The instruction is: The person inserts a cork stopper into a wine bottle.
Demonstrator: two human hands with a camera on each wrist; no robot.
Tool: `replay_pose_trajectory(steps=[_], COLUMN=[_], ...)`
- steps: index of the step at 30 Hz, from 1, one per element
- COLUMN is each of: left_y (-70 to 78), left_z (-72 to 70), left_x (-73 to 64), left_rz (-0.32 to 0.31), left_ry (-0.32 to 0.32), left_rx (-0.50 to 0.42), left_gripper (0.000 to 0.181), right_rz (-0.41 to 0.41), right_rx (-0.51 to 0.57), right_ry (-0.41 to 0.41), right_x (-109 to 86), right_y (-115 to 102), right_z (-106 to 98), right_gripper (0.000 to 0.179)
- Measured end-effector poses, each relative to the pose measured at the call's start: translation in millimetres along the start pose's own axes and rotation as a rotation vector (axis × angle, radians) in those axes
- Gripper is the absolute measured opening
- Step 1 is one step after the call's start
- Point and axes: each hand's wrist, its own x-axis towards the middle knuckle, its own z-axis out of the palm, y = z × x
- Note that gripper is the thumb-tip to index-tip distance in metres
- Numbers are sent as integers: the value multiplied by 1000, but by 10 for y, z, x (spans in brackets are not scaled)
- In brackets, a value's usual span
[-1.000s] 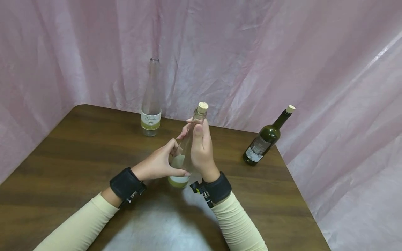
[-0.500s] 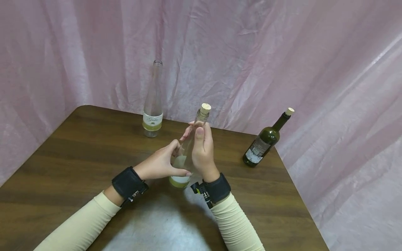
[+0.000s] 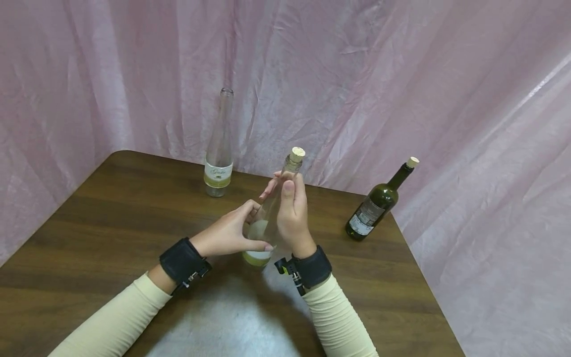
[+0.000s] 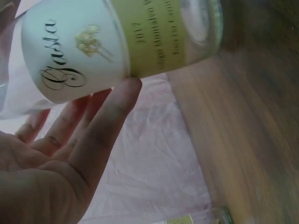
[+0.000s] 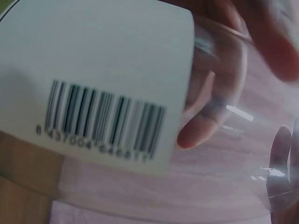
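Held bottle [image 3: 269, 212]: stood between the two hands over the middle of the bench [image 3: 134, 223], leaning with its neck up and to the right; whether its base touched the wood could not be told.
Cork [image 3: 298, 153]: sat in that bottle's mouth, with a good part showing above the rim.
Left hand [image 3: 229, 231]: gripped the lower body, thumb across the near side; the left wrist view showed a finger against the front label [image 4: 74, 49].
Right hand [image 3: 292, 215]: held the upper body just below the neck, thumb pointing up along the glass, fingertips showing round the far side.
Step with the bottle: judged to be steadying and handling it two-handed, the cork in place and neither hand on it.
Next move: it would probably call for one hand keeping the body firm before the other let go, with the tilt brought upright if the bottle was to be set down.
Clear bottle [image 3: 218, 144]: stood at the back left, no cork in its mouth.
Green bottle [image 3: 373, 210]: stood well apart on the right, its stopper [image 3: 413, 162] in.
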Motion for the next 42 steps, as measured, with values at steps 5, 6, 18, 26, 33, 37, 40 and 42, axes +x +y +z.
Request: replay_pose_trajectory(steps=[5, 6, 18, 26, 33, 37, 40, 42], left_y=[-41, -48, -58, -91, -79, -58, -55, -63], left_z=[-16, -17, -57, -59, -131, -196, -249, -291], left_x=[21, 21, 23, 17, -3, -21, -29, -27], left_rz=[31, 33, -3, -8, -25, -28, -23, -21], left_ry=[-15, -14, -18, -4, 10, 22, 47, 69], left_rx=[-9, 0, 49, 57, 67, 70, 69, 71], left_gripper=[80, 80, 81, 79, 78, 77, 75, 75], right_rz=[-44, -56, -128, -74, -19, 20, 59, 75], right_rx=[-13, -24, -158, -311, -344, -369, -369, -367], right_ry=[49, 59, 197, 305, 416, 450, 473, 487], right_x=[146, 183, 548, 524, 399, 315, 250, 219], right_y=[-86, -104, -169, 10, 283, 412, 474, 489], right_z=[-157, -203, -886, -1335, -1570, -1665, -1727, -1765], right_gripper=[61, 61, 49, 41, 35, 32, 32, 33])
